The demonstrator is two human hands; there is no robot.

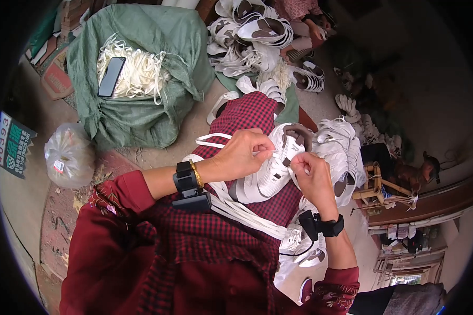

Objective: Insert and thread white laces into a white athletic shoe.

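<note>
A white sneaker (272, 170) rests on my lap, over red checked cloth (236, 231). My left hand (243, 154) pinches a white shoelace (214, 139) at the shoe's upper side. My right hand (311, 176) pinches the lace's other part at the eyelets, just right of the shoe. Several more flat white laces (247, 212) lie across my thigh under the shoe. Both wrists wear black bands.
A green sack (136, 110) full of white laces stands at the upper left with a dark phone (111, 76) on top. Piles of white shoes (252, 42) lie ahead and to the right (347, 152). A clear plastic bag (68, 155) sits left. Another person sits at the top.
</note>
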